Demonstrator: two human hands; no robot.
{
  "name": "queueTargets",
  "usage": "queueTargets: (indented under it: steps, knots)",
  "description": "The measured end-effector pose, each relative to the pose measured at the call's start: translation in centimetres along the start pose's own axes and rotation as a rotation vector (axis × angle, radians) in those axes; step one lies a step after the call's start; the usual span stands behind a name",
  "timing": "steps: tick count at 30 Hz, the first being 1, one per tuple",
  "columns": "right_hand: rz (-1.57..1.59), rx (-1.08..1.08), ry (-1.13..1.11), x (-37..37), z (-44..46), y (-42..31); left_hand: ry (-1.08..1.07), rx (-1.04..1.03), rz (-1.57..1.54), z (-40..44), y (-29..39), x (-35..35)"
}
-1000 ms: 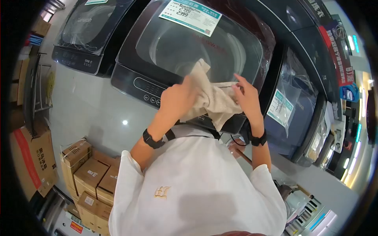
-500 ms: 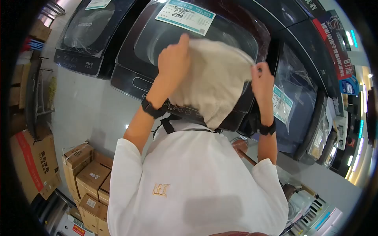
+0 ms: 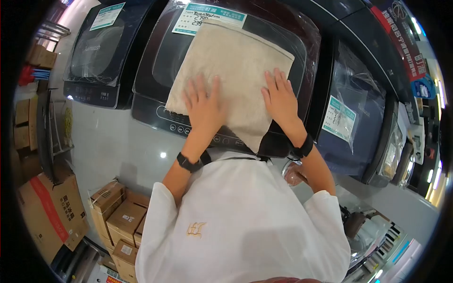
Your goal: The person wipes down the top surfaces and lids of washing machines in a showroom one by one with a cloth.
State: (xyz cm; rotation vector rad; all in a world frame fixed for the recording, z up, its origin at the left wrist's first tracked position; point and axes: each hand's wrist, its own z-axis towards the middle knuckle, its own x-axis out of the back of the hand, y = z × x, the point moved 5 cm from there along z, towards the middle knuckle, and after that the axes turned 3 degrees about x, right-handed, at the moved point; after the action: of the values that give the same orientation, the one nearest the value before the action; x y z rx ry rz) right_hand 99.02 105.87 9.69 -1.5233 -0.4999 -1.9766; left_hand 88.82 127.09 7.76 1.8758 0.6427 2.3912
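A beige cloth (image 3: 236, 61) lies spread over the lid of a dark top-loading washing machine (image 3: 158, 52), partly over its control panel. My left hand (image 3: 204, 104) rests on the cloth's left part, fingers spread and slightly blurred. On the cloth's right part lies my right hand (image 3: 281, 99), its fingers apart as well. Neither hand grips anything. The cloth's upper edge overlaps a white and green price label (image 3: 184, 23) on the lid.
Another washing machine (image 3: 94, 56) stands at the left, and a plastic-wrapped one (image 3: 351, 113) with a label at the right. Cardboard boxes (image 3: 125, 217) are stacked at the lower left. A red-striped carton (image 3: 56, 212) stands farther left.
The cloth went from bunched up, to held up between my hands, to spread out on the lid. Both hands have let go of its edges and opened on top of it.
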Motion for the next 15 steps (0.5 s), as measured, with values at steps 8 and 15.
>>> queueTargets:
  steps: [8, 15]
  knots:
    - [0.148, -0.085, -0.112, 2.5, 4.9, 3.9, 0.040, 0.117, 0.079, -1.8, -0.3, 0.6]
    - [0.070, -0.020, -0.149, -1.4, 10.3, 4.7, 0.061, 0.057, 0.092, -1.2, -0.4, -0.6]
